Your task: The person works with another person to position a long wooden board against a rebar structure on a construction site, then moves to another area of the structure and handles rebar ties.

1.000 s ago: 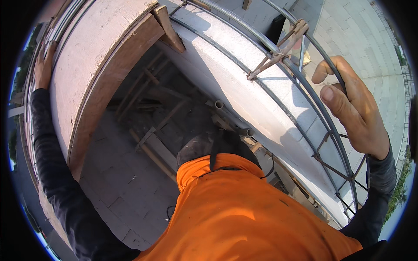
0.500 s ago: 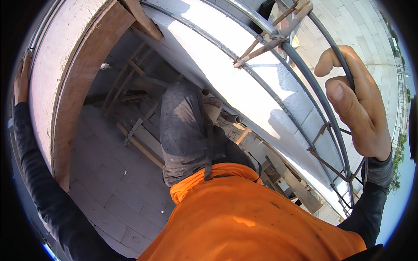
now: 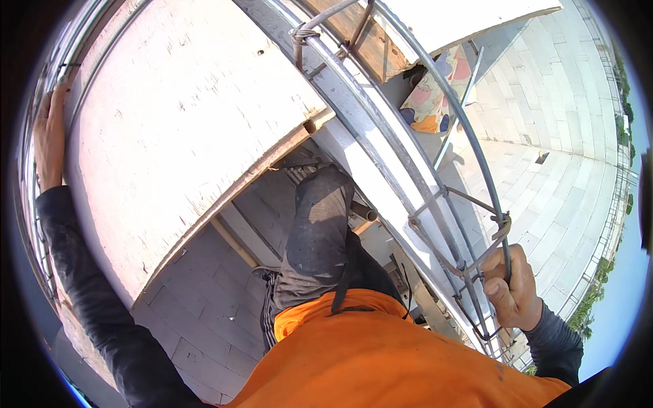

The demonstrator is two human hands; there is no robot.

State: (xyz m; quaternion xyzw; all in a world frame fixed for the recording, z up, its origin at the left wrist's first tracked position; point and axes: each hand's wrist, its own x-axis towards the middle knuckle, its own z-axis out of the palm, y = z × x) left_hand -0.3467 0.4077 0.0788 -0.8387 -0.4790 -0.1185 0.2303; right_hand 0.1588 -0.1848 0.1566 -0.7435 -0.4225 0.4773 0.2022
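At the far left, my left hand (image 3: 49,139) rests with long, straightened fingers on the outer edge of a pale plywood board (image 3: 180,115), beside curved steel bars (image 3: 124,32). On the lower right, my right hand (image 3: 510,292) is wrapped round a curved rebar (image 3: 492,187) of a tied steel cage that runs along a white wall top (image 3: 381,190). Between my arms are my orange shirt (image 3: 384,353) and a raised knee (image 3: 320,197) in dark, dusty trousers, over the opening below the board.
Below lie a shadowed block floor (image 3: 204,326) and timber pieces (image 3: 231,241). At upper right are another plywood board (image 3: 469,20), a colourful patterned sheet (image 3: 432,98) and pale blockwork (image 3: 551,81). Trees (image 3: 595,299) and sky lie beyond the rim.
The view has shifted along the structure: the plywood now fills more of the upper left. My right hand sits lower, wrapped round the bar. My knee has risen into view since the earliest frame.
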